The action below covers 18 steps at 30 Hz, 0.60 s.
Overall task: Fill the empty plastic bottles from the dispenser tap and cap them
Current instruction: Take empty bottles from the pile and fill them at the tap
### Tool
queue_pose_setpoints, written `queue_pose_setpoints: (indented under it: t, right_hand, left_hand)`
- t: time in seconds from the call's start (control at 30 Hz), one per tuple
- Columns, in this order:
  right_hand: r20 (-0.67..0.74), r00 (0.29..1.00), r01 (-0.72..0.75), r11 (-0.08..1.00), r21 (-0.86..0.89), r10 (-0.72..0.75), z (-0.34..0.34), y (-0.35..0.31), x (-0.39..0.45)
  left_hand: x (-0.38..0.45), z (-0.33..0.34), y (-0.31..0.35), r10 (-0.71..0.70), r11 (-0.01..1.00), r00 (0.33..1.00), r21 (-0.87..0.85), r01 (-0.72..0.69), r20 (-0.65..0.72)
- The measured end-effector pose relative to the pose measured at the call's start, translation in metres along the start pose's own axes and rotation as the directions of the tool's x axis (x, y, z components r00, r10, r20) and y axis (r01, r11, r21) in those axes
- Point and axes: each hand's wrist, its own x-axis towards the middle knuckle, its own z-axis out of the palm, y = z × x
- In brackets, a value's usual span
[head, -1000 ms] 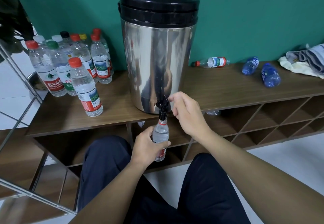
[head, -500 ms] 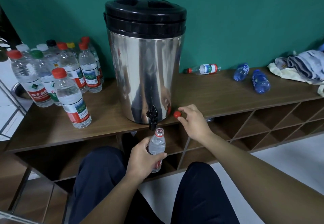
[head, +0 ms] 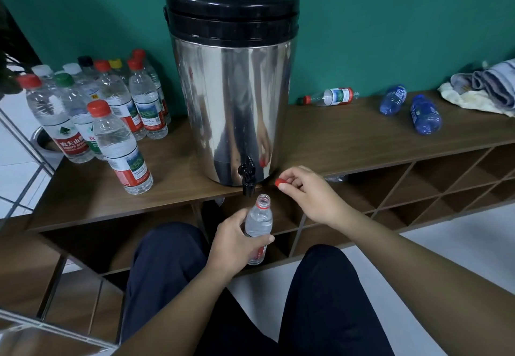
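Beside capped bottles (head: 122, 146), perhaps filled, dispenser (head: 231, 90).

The person wears dark navy trousers (head: 172, 280), both legs showing at six o'clock. Both forearms are bare, no sleeves visible.

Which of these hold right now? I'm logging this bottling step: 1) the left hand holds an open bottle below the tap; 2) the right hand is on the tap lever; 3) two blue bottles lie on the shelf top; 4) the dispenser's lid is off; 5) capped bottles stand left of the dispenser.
1) True: the left hand grips the uncapped bottle just below the tap.
2) False: the right hand pinches a red cap beside the tap.
3) True: two blue bottles lie on their sides on the shelf top.
4) False: the black lid sits on the steel dispenser.
5) True: the capped bottles stand upright there.
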Motion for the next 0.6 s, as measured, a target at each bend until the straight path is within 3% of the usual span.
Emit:
queue_pose_setpoints:
  t: [0.17,0.33,0.6]
  right_hand:
    - [0.069,0.989,0.125,0.987,0.101,-0.132,-0.004,-0.033,-0.038]
    - [0.068,0.966,0.253,0.967,-0.036,-0.251,-0.020,-0.055,-0.045]
    - [0.322,0.853,0.489,0.846,-0.215,-0.411,-0.061,-0.113,-0.040]
  left_hand:
    - [-0.011,-0.007,0.014,0.045,0.999,0.999,-0.007,-0.044,0.017]
    - [-0.022,-0.018,0.034,0.090,0.995,0.995,0.030,-0.092,0.037]
    - [-0.044,-0.050,0.065,0.118,0.993,0.990,0.004,-0.119,0.079]
